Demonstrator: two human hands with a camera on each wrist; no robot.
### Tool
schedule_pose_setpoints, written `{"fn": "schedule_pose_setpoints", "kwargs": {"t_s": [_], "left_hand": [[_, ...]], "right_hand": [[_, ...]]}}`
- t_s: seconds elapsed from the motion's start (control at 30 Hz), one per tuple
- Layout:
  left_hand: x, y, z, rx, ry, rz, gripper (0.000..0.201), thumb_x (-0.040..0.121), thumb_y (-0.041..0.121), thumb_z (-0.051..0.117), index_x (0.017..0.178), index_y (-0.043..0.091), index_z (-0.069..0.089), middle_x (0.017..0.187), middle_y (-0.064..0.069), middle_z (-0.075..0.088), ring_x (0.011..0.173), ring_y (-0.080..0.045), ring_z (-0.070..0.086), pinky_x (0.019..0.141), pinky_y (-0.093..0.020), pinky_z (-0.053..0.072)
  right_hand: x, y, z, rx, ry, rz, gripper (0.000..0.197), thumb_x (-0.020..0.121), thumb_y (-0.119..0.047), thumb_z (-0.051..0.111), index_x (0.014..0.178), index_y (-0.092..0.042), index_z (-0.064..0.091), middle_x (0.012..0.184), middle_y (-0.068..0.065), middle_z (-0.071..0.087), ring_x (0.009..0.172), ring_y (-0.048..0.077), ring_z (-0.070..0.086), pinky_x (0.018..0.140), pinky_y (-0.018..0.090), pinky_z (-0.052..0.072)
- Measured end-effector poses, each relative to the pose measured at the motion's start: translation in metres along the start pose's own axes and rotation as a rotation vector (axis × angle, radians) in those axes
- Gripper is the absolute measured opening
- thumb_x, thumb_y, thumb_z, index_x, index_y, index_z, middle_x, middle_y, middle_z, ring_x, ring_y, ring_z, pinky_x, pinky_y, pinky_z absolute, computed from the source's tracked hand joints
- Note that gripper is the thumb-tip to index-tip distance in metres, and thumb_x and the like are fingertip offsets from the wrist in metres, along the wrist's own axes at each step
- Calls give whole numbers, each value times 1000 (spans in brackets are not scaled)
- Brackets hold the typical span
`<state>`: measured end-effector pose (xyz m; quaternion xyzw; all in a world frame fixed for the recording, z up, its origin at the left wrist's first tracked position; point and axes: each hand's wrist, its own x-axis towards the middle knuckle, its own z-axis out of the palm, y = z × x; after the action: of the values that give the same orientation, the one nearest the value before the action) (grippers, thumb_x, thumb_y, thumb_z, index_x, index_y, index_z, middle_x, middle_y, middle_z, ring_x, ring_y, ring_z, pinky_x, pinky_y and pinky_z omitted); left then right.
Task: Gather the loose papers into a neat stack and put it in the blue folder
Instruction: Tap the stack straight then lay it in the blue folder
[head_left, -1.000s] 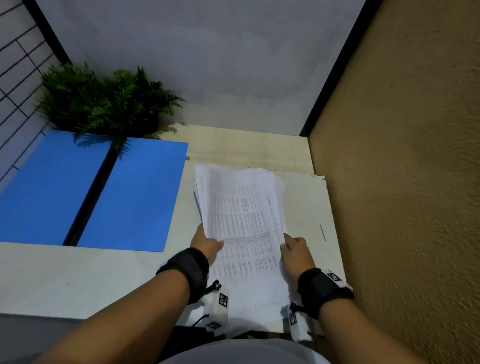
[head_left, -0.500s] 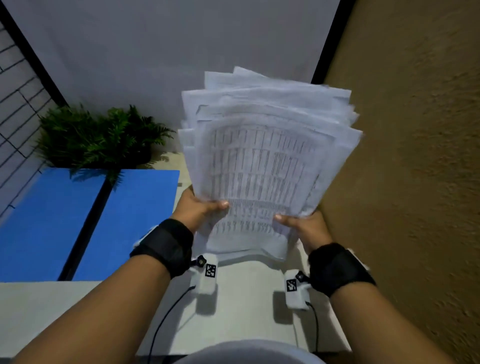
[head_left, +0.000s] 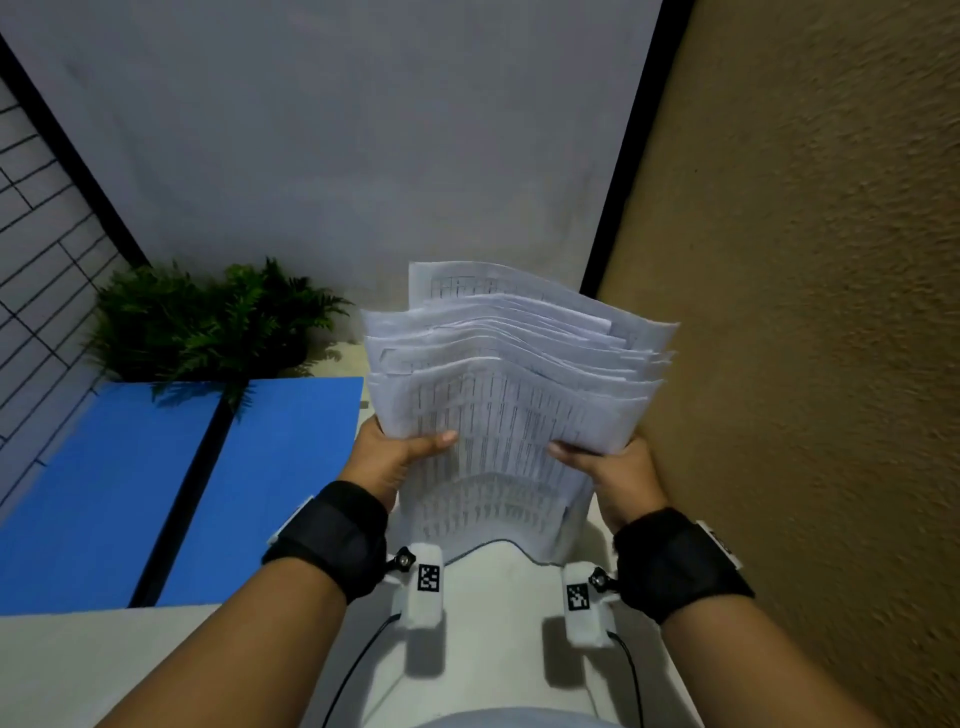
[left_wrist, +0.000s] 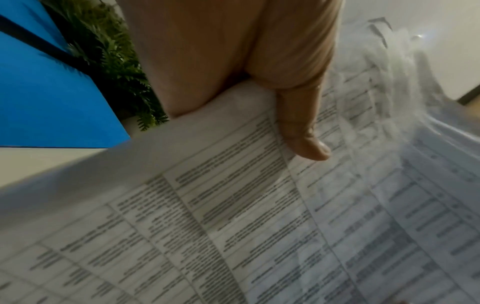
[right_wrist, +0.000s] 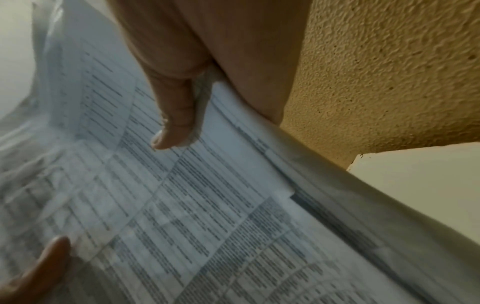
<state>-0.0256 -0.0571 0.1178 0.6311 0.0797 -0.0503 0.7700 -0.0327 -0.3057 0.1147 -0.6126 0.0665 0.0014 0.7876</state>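
Vs. half a second earlier: papers (head_left: 511, 415) lower in the head view, top edges now below the wall corner instead of level with it; sheets still fanned and uneven. A second earlier they lay flat on the table (head_left: 493, 613)

Left hand (head_left: 387, 457) grips the stack's left edge, thumb across the printed face, fingers hidden behind. Right hand (head_left: 608, 467) grips the right edge the same way, thumb on top. Stack upright, its lower edge just above the table

Blue folder (head_left: 156, 483) lies open on the table to the left, apart from the papers; fern (head_left: 208, 322) at its far edge. Textured tan wall (head_left: 805, 364) close on the right
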Motion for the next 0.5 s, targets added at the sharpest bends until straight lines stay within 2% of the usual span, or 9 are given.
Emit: {"fn": "schedule_pose_setpoints", "kwargs": {"t_s": [0.07,0.13,0.23,0.3,0.37,0.43,0.5], "left_hand": [[1,4,-2,-9,6,33,76,50,17,89,121,6,65,115,-12,73,108,-27,69,91,-43,56],[2,7,-6,0,12,60,75,49,14,90,120,5,65,113,-10,73,105,-22,70,87,-36,58],[-1,5,-11,46,-22,82,69,55,5,89,120,5,65,111,-8,74,105,-21,70,79,-26,59],[-3,1,-14,66,-56,93,73,56,9,91,123,7,61,113,-10,73,108,-24,69,79,-29,59],[-5,1,-15,55,-65,90,89,50,22,95,128,8,56,118,-11,71,112,-25,67,83,-34,59],[-8,4,-13,50,-93,101,98,45,29,97,131,10,53,121,-10,69,114,-25,66,86,-36,57],[-12,8,-8,74,-120,137,92,49,26,93,131,14,54,121,-8,69,113,-20,66,89,-36,56]], "right_hand": [[-1,-5,-1,-8,7,-33,51,63,8,81,111,7,66,109,17,74,104,31,70,83,37,59],[-3,-10,-3,-12,17,-51,46,63,10,81,107,5,68,105,14,75,102,29,71,79,32,60],[-13,-11,-4,0,4,-38,49,66,2,81,113,0,67,108,12,75,104,27,71,83,33,59],[-20,-11,-5,19,-35,-22,56,68,-4,81,121,-1,63,114,14,72,109,28,69,88,37,58],[-22,-13,-4,42,-71,-33,65,68,-6,83,127,-1,57,119,17,69,113,32,66,88,39,58],[-21,-15,-1,46,-99,-54,83,60,-17,90,132,-2,52,123,19,67,115,33,65,90,42,57],[-20,-18,4,27,-128,-57,98,50,-28,94,135,-6,49,126,18,64,117,32,63,93,47,55]]}}
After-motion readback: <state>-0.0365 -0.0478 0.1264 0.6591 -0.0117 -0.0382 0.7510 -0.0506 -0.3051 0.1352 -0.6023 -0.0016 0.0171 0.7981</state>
